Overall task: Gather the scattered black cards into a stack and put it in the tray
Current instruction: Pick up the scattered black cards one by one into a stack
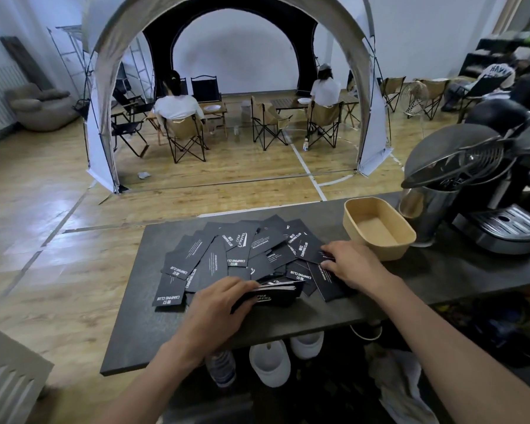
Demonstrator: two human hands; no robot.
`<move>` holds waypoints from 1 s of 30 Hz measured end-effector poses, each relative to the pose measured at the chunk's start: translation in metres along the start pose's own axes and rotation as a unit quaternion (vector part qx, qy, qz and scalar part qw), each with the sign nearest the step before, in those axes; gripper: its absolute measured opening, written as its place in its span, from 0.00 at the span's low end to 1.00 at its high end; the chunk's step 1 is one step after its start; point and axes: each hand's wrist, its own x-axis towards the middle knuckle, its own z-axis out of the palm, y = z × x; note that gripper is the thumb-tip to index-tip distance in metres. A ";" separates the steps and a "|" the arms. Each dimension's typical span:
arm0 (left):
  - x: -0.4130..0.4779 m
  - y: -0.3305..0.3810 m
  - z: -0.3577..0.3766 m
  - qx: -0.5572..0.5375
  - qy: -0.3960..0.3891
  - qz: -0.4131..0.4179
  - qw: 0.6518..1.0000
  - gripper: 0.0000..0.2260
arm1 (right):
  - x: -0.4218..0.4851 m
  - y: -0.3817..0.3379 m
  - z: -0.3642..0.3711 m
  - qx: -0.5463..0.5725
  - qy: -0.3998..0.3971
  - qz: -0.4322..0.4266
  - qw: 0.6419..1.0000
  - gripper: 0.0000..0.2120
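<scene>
Several black cards (pixel 214 258) with white print lie fanned and overlapping across the dark counter (pixel 141 325). My left hand (pixel 218 304) grips a small stack of gathered cards (pixel 276 293) near the front of the spread, its white edges showing. My right hand (pixel 352 264) pinches a single black card (pixel 312 252) at the right side of the spread, thumb and fingers on its edge. A tan oblong tray (pixel 407 237) stands empty just beyond my right hand, at the right rear of the counter.
A coffee machine (pixel 502 221) and a steel cup stand right of the tray. Bottles and white cups sit under the counter's front edge. Beyond the counter are a wooden floor, a tent with folding chairs, and seated people.
</scene>
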 end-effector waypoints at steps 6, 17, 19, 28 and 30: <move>0.007 -0.008 -0.003 0.005 0.000 -0.007 1.000 0.12 | 0.007 0.000 -0.001 0.009 0.061 -0.043 0.997 0.18; 0.008 0.007 -0.008 -0.112 -0.015 -0.034 0.993 0.15 | -0.030 -0.044 -0.006 0.241 0.140 -0.214 0.936 0.10; 0.010 0.009 -0.005 -0.117 0.001 -0.071 0.991 0.22 | -0.032 -0.055 -0.002 0.314 0.031 -0.213 0.925 0.10; 0.012 0.007 -0.003 0.012 -0.039 -0.019 0.999 0.11 | 0.010 -0.013 0.015 0.108 0.104 -0.007 0.989 0.26; 0.012 0.008 -0.005 0.008 -0.048 -0.014 0.999 0.11 | 0.013 -0.011 0.025 0.080 0.102 -0.018 0.991 0.21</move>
